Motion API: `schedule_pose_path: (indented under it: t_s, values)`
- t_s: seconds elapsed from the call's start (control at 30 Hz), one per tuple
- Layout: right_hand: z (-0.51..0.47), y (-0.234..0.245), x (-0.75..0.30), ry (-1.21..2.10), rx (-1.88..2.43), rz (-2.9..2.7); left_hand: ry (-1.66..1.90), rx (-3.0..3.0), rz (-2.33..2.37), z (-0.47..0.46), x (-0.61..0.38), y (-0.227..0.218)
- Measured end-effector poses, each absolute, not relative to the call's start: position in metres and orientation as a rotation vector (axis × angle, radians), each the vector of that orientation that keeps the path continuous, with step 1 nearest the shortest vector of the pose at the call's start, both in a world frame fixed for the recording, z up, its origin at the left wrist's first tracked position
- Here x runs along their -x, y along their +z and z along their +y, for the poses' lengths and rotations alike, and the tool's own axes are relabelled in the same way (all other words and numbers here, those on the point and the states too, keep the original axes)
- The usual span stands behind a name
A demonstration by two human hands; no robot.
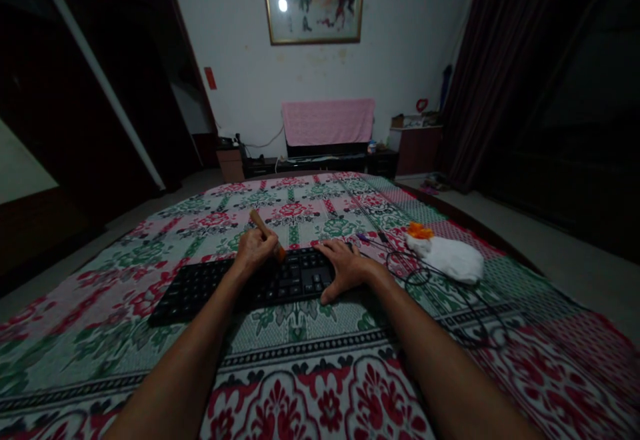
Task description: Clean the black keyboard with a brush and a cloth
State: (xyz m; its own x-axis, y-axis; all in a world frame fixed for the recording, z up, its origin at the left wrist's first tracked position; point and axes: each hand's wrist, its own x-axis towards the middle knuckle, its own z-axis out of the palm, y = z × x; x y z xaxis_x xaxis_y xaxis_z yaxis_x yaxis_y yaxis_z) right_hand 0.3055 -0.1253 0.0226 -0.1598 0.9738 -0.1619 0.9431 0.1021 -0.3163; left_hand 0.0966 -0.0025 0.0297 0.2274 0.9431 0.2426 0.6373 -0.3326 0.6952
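Note:
A black keyboard (295,281) lies on a patterned red, green and white cloth (295,323). My left hand (255,251) is closed round a small brush (260,223) with a wooden handle. The handle points up and away, and its brownish-orange lower end meets the keys right of the keyboard's middle. My right hand (345,268) spans the keyboard's right end, thumb at the near edge and fingers at the far edge, gripping it. Part of the number pad is hidden under this hand, and my left forearm covers some of the keys.
Right of the keyboard, a black cable (417,273) lies in loops. Beside it is a white cloth-like bundle (453,259) with an orange piece (419,230) at its top. Beyond the cloth's far edge stands a low cabinet, with a pink towel (329,122) draped over a dark panel.

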Motion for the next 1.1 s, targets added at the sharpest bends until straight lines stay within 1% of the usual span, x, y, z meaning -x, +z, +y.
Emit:
schedule_pose_path:
  t_s: [0.23, 0.47, 0.63, 0.77, 0.9, 1.0, 1.1]
  values:
    - [-0.126, 0.023, -0.306, 0.539, 1.958, -2.27, 0.828, -2.138, 1.369, -0.006, -0.094, 0.03]
    - [-0.129, 0.029, -0.302, 0.514, 2.005, -2.279, 0.857, -2.208, 1.478, -0.019, -0.101, 0.039]
    - [-0.126, 0.026, -0.304, 0.495, 2.002, -2.289, 0.64, -2.294, 1.412, -0.03, -0.103, 0.047]
    - [-0.127, 0.027, -0.303, 0.508, 2.005, -2.283, 0.492, -2.19, 1.415, -0.03, -0.098, 0.052]
    - [-0.127, 0.028, -0.302, 0.504, 2.005, -2.279, 0.58, -2.048, 1.342, -0.028, -0.094, 0.05]
    - [-0.126, 0.026, -0.304, 0.5, 2.001, -2.284, 0.706, -2.068, 1.25, -0.028, -0.097, 0.043]
    - [-0.125, 0.025, -0.305, 0.5, 1.982, -2.293, 0.702, -2.139, 1.208, -0.028, -0.1, 0.038]
